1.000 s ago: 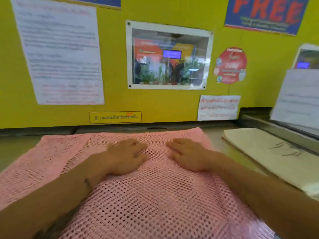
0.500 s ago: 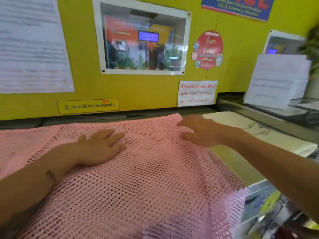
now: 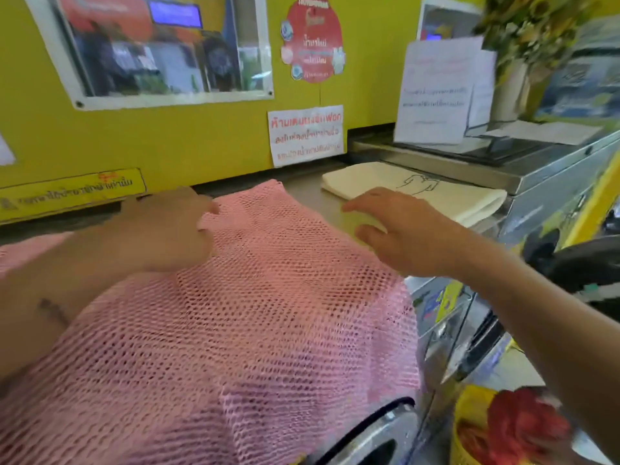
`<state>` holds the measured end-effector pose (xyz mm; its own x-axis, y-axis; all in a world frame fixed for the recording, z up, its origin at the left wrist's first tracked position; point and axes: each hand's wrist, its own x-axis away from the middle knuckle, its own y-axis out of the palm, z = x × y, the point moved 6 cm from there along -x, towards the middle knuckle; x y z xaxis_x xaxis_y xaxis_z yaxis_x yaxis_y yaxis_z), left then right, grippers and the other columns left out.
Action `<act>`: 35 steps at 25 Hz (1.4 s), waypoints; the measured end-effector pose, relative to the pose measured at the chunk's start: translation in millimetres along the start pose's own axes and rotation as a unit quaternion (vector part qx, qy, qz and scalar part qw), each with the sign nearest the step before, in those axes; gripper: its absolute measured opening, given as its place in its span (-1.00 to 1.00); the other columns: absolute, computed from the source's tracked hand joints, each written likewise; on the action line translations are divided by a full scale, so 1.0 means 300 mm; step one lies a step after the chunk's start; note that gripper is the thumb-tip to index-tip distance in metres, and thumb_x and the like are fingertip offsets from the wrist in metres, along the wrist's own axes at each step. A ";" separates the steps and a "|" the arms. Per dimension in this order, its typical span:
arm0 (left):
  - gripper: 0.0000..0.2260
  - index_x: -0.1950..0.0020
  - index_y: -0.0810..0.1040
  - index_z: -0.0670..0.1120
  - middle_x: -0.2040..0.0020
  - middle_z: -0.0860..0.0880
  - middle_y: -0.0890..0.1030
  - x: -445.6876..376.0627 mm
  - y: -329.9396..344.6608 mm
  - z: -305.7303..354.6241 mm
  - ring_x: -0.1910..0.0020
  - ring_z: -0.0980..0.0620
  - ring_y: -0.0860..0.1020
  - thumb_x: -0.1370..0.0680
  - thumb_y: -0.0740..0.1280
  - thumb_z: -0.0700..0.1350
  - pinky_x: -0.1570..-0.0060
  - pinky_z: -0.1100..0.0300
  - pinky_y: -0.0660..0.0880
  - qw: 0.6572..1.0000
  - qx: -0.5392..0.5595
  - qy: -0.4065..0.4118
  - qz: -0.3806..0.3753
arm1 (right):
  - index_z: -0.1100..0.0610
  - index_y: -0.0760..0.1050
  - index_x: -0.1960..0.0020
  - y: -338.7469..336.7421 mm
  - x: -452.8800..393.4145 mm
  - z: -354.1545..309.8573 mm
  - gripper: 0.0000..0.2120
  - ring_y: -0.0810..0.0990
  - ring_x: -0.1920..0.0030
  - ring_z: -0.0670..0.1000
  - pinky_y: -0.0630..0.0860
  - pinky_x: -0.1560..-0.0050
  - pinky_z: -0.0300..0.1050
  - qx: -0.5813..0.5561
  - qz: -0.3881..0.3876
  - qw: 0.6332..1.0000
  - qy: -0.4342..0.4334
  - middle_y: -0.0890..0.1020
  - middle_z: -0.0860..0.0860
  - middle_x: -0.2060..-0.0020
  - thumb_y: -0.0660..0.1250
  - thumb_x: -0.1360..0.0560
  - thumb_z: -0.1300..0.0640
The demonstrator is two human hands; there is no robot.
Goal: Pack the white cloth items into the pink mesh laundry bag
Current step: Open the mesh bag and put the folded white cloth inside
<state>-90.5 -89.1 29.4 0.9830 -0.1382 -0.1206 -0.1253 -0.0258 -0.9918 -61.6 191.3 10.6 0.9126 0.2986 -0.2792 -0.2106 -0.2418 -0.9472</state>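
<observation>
Both forearms are bare, with no sleeve reaching into view. The left hand [image 3: 167, 229] is blurred and shows no ring or watch, and a small dark tattoo mark [image 3: 53, 312] sits on the left forearm. The right hand [image 3: 406, 236] is bare too, its wrist without a band, the nails short and unpainted.

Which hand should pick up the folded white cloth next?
Right. The right hand is open and off the bag, its fingers reaching toward the folded white cloth on the counter just beyond it. The left hand rests on the pink mesh bag, farther from the cloth.
</observation>
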 end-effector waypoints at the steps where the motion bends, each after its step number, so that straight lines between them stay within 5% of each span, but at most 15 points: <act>1: -0.49 -0.48 0.31 0.14 -0.54 0.01 0.28 0.014 -0.001 0.086 -0.48 -0.06 0.29 -0.53 0.15 0.21 -0.43 -0.11 0.27 0.998 0.057 0.026 0.002 | -0.10 0.33 -0.46 0.005 0.041 -0.050 -0.44 0.40 -0.40 0.06 0.30 -0.40 0.15 -0.038 0.001 0.999 -0.023 0.43 -0.03 -0.41 0.04 -0.50 -0.20; 5: -0.37 -0.57 -0.07 0.27 -0.63 0.08 -0.10 0.080 0.160 0.258 -0.60 -0.03 -0.07 -0.52 -0.11 0.42 -0.51 -0.27 -0.04 0.981 0.055 0.100 -0.158 | -0.16 0.10 -0.55 0.103 0.154 -0.107 -0.46 0.10 -0.54 -0.07 -0.03 -0.50 0.21 0.006 -0.101 0.994 -0.033 0.18 -0.12 -0.55 -0.06 -0.61 -0.27; 8: -0.33 -0.56 -0.17 0.30 -0.62 0.11 -0.22 0.080 0.185 0.222 -0.60 -0.02 -0.19 -0.48 -0.17 0.44 -0.50 -0.31 -0.14 0.978 0.045 0.089 -0.181 | -0.14 0.17 -0.54 0.079 0.153 -0.034 -0.50 0.15 -0.52 -0.11 -0.02 -0.50 0.27 -0.017 -0.086 0.996 -0.017 0.23 -0.16 -0.53 -0.01 -0.63 -0.21; 12: -0.38 -0.57 0.05 0.24 -0.63 0.09 0.00 0.067 0.121 0.234 -0.59 0.00 0.04 -0.53 0.03 0.38 -0.53 -0.15 0.07 0.980 0.097 0.117 -0.130 | -0.06 0.43 -0.41 -0.017 0.127 0.040 -0.59 0.46 -0.30 -0.12 0.37 -0.35 -0.03 -0.097 -0.012 0.994 -0.043 0.53 -0.13 -0.31 0.25 -0.58 -0.10; 18: -0.60 -0.42 0.35 0.22 -0.46 0.18 0.36 0.055 0.009 0.346 -0.44 0.12 0.30 -0.57 0.19 0.20 -0.47 0.01 0.26 0.976 0.124 0.179 0.005 | -0.14 0.56 -0.22 -0.162 0.051 0.180 -0.70 0.58 -0.09 -0.21 0.53 -0.03 -0.22 -0.199 0.057 0.978 -0.007 0.62 -0.21 -0.13 0.39 -0.52 0.11; 21: -0.71 -0.31 0.47 0.19 -0.29 0.19 0.50 0.004 -0.050 0.435 -0.27 0.15 0.42 -0.58 0.22 0.08 -0.34 0.05 0.38 0.968 0.154 0.189 0.059 | -0.18 0.52 -0.22 -0.210 -0.016 0.309 -0.70 0.58 -0.13 -0.14 0.49 -0.09 -0.21 -0.170 0.060 0.983 0.036 0.61 -0.16 -0.17 0.39 -0.52 0.05; 26: -0.73 -0.28 0.50 0.14 -0.19 0.17 0.54 -0.114 -0.062 0.633 -0.13 0.16 0.46 -0.58 0.23 0.00 -0.20 0.12 0.46 0.968 0.148 0.192 0.062 | -0.20 0.17 -0.52 -0.099 -0.011 0.482 -0.26 0.28 -0.47 0.00 0.22 -0.43 -0.06 0.028 -0.221 0.970 0.099 0.28 -0.12 -0.51 0.37 -0.43 -0.28; 27: -0.72 -0.29 0.50 0.14 -0.19 0.16 0.54 -0.140 -0.048 0.670 -0.13 0.15 0.45 -0.59 0.23 0.00 -0.18 0.13 0.45 0.971 0.135 0.191 0.054 | -0.23 0.18 -0.51 -0.066 -0.005 0.494 -0.27 0.27 -0.48 0.02 0.21 -0.46 0.00 0.037 -0.228 0.969 0.088 0.28 -0.12 -0.50 0.35 -0.42 -0.32; 30: -0.68 -0.34 0.45 0.14 -0.20 0.10 0.53 -0.209 0.006 0.736 -0.12 0.10 0.48 -0.58 0.24 0.02 -0.16 0.11 0.48 0.978 0.119 0.169 0.015 | -0.13 0.56 -0.16 -0.067 -0.039 0.508 -0.64 0.54 -0.16 0.05 0.45 -0.17 0.04 -0.009 -0.097 0.995 0.025 0.60 -0.05 -0.14 0.28 -0.44 -0.25; 33: -0.65 -0.36 0.40 0.14 -0.15 0.08 0.55 -0.259 0.040 0.756 0.00 0.11 0.52 -0.57 0.28 0.05 -0.05 0.14 0.51 0.982 0.136 0.132 -0.009 | 0.00 0.49 0.21 -0.093 -0.079 0.526 -0.77 0.50 0.22 -0.09 0.39 0.20 -0.16 -0.083 -0.034 0.996 0.028 0.55 -0.09 0.24 0.26 -0.57 -0.08; 35: -0.79 -0.20 0.45 0.14 -0.07 0.06 0.57 -0.282 0.043 0.753 0.07 0.13 0.52 -0.57 0.29 0.07 0.05 0.17 0.50 0.984 0.142 0.110 -0.004 | -0.04 0.49 0.14 -0.083 -0.102 0.505 -0.80 0.47 0.22 -0.13 0.35 0.22 -0.23 -0.100 -0.030 0.994 0.018 0.52 -0.12 0.22 0.23 -0.58 -0.10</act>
<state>-145.0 145.8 17.2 0.9276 -0.3501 -0.1307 -0.0437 0.2457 -0.9684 -137.3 328.2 18.8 0.9340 0.2862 -0.2138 -0.0847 -0.4040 -0.9108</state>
